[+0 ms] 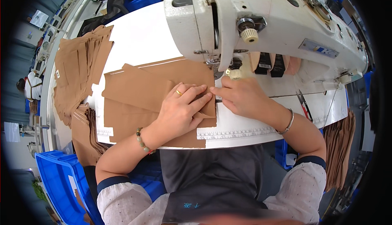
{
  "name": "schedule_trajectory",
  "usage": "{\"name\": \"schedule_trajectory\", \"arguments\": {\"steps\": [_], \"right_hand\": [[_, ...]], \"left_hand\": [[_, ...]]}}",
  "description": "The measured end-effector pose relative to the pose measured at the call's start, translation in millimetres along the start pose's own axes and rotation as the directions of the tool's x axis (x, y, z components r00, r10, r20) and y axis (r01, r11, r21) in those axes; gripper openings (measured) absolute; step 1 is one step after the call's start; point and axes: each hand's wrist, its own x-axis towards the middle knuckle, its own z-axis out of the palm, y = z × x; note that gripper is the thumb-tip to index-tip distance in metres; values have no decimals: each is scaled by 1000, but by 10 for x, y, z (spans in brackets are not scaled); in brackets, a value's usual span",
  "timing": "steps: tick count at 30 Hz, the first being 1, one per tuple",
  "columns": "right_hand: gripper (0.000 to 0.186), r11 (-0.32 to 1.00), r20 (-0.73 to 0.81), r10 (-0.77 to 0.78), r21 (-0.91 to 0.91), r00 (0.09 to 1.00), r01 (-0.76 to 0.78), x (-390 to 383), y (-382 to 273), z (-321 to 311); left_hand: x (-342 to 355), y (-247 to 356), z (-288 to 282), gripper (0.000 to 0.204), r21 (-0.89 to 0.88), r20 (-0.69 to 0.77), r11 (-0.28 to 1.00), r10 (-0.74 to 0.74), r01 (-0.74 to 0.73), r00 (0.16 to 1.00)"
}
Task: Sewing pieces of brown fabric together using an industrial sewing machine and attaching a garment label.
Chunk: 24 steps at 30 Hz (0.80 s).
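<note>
Brown fabric pieces (139, 86) lie in overlapping layers on the white table, their right edge by the needle area of a white sewing machine (286, 25). My left hand (181, 106), with a ring on one finger, presses on the fabric and grips a folded part near that right edge. Its fingers are closed on the cloth. Just across the edge, my right hand (243, 94) pinches the fabric's border between thumb and fingers, below the presser foot (216, 70). The exact grip of the right fingertips is partly hidden.
Brown cut pieces (77, 70) are piled at the left, with more draped over the table edge. Small snips (304, 104) lie at the right, near black labels (263, 64) under the machine arm. A measuring scale (245, 134) runs along the front. A blue bin (61, 176) stands lower left.
</note>
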Motion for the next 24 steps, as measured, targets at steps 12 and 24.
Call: {"name": "schedule_trajectory", "arguments": {"steps": [12,24], "right_hand": [[18,984,-177,2,-176,984,-34,66,171,140],[14,989,-192,-23,-145,981,-5,60,148,72]], "left_hand": [[195,-307,146,52,25,-83,1000,-4,6,997],[166,-237,-67,32,50,-21,998,-24,25,999]]}}
